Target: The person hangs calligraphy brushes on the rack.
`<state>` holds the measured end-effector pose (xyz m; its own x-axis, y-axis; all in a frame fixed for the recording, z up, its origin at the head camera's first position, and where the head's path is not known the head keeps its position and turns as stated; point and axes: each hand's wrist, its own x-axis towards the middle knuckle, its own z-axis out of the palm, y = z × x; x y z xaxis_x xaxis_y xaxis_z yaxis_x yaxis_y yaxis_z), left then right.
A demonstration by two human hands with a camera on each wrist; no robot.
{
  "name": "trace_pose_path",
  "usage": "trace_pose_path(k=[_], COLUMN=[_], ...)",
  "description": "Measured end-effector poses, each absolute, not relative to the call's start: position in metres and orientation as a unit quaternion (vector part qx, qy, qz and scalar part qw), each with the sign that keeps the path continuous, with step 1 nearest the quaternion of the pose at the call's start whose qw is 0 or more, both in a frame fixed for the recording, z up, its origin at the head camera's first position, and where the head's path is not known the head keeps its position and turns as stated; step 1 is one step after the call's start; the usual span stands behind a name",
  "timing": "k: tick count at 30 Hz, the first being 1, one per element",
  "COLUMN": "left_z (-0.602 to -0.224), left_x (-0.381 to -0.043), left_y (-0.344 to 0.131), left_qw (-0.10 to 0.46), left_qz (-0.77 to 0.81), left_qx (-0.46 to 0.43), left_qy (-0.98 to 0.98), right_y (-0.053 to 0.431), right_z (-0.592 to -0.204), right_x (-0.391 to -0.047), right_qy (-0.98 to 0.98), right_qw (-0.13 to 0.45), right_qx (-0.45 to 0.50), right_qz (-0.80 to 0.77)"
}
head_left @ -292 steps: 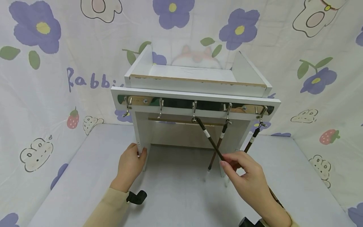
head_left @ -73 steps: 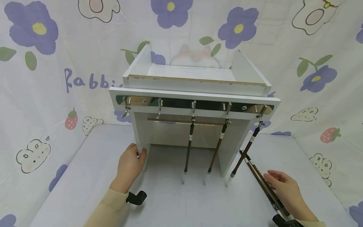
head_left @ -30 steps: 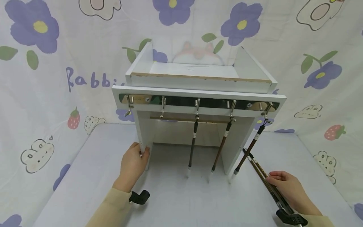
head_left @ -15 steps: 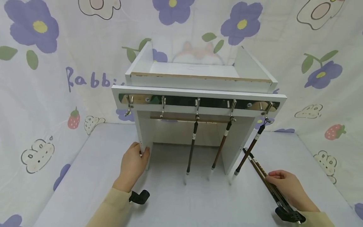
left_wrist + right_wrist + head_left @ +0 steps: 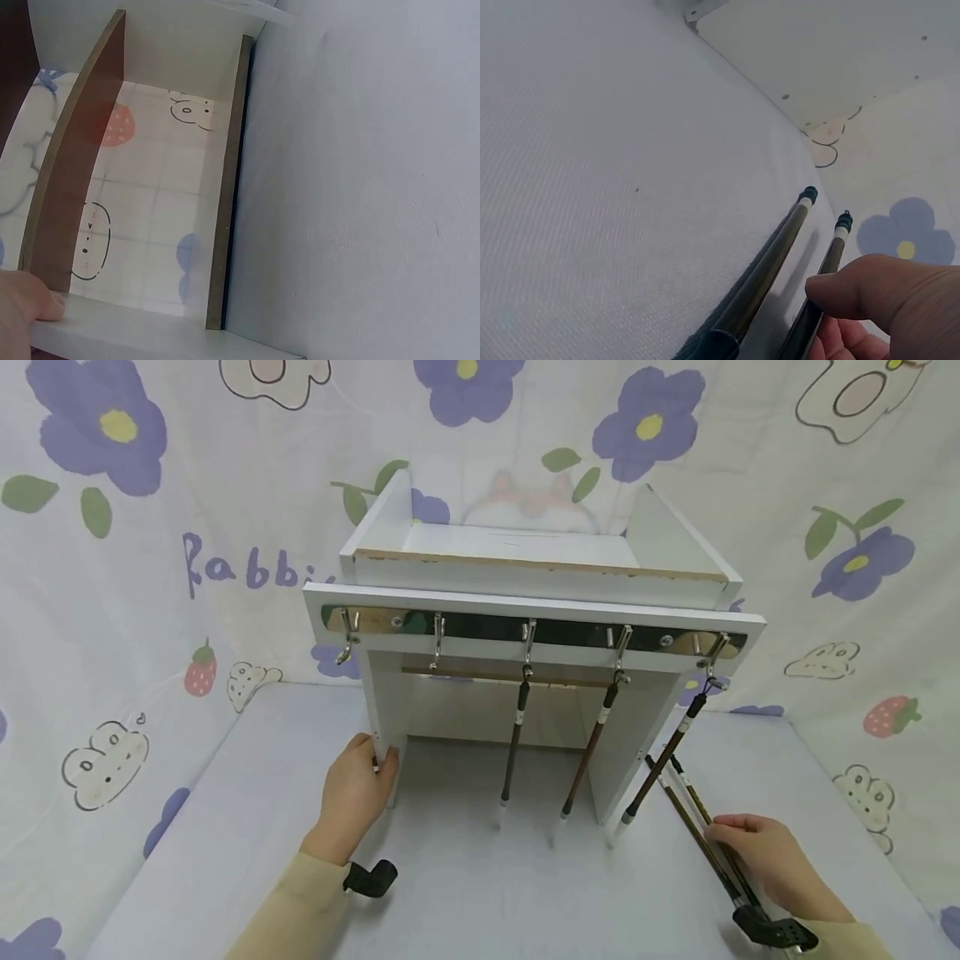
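Note:
My left hand (image 5: 352,793) grips the left side panel (image 5: 384,706) of a white wooden rack (image 5: 540,596), thumb on its inner face. In the left wrist view, only the thumb side of this hand shows at the lower left. At the lower right, my right hand (image 5: 765,860) pinches a calligraphy brush (image 5: 832,259) by its dark handle, between thumb and fingers. Beside it a second calligraphy brush (image 5: 769,270) lies on the white cloth; the lower ends of both are hidden behind the wrist camera in the head view.
Three calligraphy brushes hang tip down from the rack's hook rail (image 5: 480,627): one (image 5: 515,739) at the middle, one (image 5: 591,750) right of it, one (image 5: 670,745) at the right end. The two left hooks (image 5: 438,639) hold nothing. A patterned curtain (image 5: 247,485) stands behind.
The brush earlier held at the middle hook now hangs there. My right hand has moved to the lower right and holds another brush, which has swung away from its neighbour. The left hand keeps its grip.

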<state>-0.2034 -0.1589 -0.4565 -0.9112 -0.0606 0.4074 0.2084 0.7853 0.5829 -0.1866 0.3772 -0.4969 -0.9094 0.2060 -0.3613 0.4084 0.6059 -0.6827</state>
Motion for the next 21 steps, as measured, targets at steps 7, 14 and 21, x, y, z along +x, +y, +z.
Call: trace_pose_path(k=[7, 14, 21], left_z=[-0.456, -0.454, -0.452], left_x=[-0.203, -0.203, -0.202], left_y=[-0.159, -0.159, -0.16], left_qw=[0.206, 0.21, 0.207], left_qz=[-0.331, -0.325, -0.325], left_qx=[-0.039, -0.043, -0.044], left_qy=[-0.92, -0.921, -0.922], right_y=[0.378, 0.374, 0.366], right_z=[-0.49, -0.48, -0.458], right_x=[-0.189, -0.183, -0.176], right_qy=[0.876, 0.873, 0.872], right_qw=[0.125, 0.101, 0.046], right_qx=[0.177, 0.175, 0.146], right_qz=[-0.431, -0.443, -0.465])
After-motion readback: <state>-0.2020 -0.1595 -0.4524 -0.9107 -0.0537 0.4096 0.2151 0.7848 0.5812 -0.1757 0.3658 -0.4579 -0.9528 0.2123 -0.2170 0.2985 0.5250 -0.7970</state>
